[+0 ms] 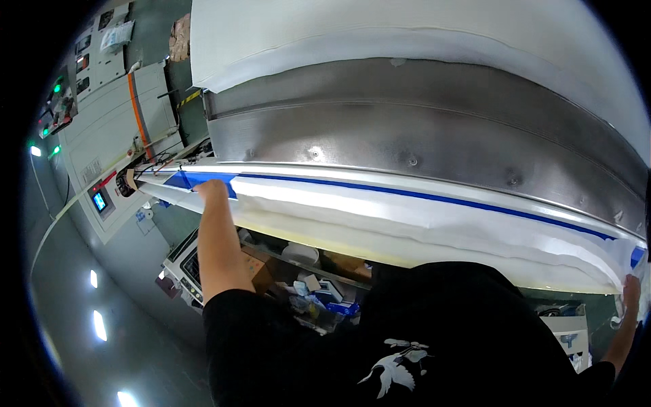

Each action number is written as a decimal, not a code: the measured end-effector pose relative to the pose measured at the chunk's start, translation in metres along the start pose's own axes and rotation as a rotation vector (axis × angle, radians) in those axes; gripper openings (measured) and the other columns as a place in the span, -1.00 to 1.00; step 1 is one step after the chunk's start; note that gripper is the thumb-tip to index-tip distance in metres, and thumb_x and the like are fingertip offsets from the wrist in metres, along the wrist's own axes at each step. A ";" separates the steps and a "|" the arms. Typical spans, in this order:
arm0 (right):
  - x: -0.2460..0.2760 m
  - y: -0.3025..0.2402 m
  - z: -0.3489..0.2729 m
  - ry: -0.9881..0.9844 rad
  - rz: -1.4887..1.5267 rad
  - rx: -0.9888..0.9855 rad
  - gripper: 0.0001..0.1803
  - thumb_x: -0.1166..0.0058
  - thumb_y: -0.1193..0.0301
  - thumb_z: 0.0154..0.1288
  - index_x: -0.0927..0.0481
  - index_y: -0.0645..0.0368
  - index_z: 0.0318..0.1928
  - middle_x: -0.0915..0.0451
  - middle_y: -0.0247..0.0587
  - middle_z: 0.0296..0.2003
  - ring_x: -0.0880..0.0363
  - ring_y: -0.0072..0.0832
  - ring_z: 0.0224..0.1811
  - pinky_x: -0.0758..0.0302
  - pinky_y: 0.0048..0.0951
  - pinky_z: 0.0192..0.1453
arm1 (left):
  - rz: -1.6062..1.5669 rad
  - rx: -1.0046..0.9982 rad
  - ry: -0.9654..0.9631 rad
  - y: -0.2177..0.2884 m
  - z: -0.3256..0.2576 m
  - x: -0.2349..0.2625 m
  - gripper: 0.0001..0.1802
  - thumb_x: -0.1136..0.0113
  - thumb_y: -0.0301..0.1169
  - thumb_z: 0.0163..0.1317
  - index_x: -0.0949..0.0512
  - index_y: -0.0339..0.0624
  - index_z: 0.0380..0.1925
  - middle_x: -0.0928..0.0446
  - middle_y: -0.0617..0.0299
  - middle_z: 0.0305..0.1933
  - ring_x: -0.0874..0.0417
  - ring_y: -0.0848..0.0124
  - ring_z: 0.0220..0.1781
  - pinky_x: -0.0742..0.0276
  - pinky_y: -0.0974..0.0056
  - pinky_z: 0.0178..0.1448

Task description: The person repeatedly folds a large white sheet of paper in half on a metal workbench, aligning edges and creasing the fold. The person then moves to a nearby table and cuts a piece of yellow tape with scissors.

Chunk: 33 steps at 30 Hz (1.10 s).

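Left hand (211, 188) presses flat, fingers uncurled, on the white fabric sheet (407, 217) at its left end; right hand (630, 290) pinches the sheet's right corner. The sheet lies stretched along the front edge of the table, beside a blue stripe (420, 195). Behind it rises a curved metal panel (420, 136). A cluttered shelf (305, 271) sits below; a grey control cabinet (108, 129) stands far left.

small blue-lit screen (100, 201) on grey machine at left, brown cardboard box (255, 266) on lower shelf
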State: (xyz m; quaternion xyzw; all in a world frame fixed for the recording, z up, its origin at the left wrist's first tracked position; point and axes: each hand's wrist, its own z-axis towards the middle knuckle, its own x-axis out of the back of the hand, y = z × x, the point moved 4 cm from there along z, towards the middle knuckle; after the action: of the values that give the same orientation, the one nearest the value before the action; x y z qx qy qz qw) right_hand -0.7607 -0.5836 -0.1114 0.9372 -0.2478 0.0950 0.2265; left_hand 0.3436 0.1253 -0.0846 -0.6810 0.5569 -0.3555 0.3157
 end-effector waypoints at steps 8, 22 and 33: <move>0.065 -0.105 -0.018 -0.084 -0.182 0.304 -0.76 -0.05 0.34 0.02 -0.66 0.08 -0.27 -0.65 -0.12 -0.33 -0.62 -0.16 -0.26 -0.53 -0.14 -0.14 | -0.678 -0.340 0.835 0.086 -0.038 0.121 -0.71 -0.04 -0.32 0.29 -0.55 -0.11 -0.03 -0.61 0.06 -0.08 -0.64 0.07 -0.10 -0.54 0.06 -0.05; 0.209 -0.265 -0.046 -0.319 0.745 0.357 -0.26 -0.32 0.21 -0.21 -0.52 0.18 0.10 -0.63 0.05 -0.12 -0.59 -0.14 -0.07 -0.48 -0.29 0.05 | -1.079 -0.675 0.894 0.187 -0.206 0.224 -0.82 -0.13 -0.38 0.26 -0.61 -0.09 -0.17 -0.63 0.15 -0.26 -0.67 0.19 -0.24 -0.55 0.15 -0.17; 0.250 -0.303 -0.069 -0.083 1.862 0.493 -0.43 -0.20 0.54 0.14 -0.39 0.23 0.19 -0.56 -0.02 0.05 -0.58 -0.25 0.07 -0.53 -0.29 0.17 | -1.367 -0.501 0.777 0.163 -0.164 0.184 -0.79 -0.14 -0.38 0.29 -0.62 -0.19 -0.13 -0.65 0.07 -0.16 -0.69 0.23 -0.19 -0.57 0.25 -0.12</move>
State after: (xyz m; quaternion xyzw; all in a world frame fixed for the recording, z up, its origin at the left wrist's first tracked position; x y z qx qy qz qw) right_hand -0.3964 -0.4218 -0.0929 0.3887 -0.8729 0.2527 -0.1520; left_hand 0.1426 -0.0905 -0.1054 -0.7485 0.1518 -0.5447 -0.3466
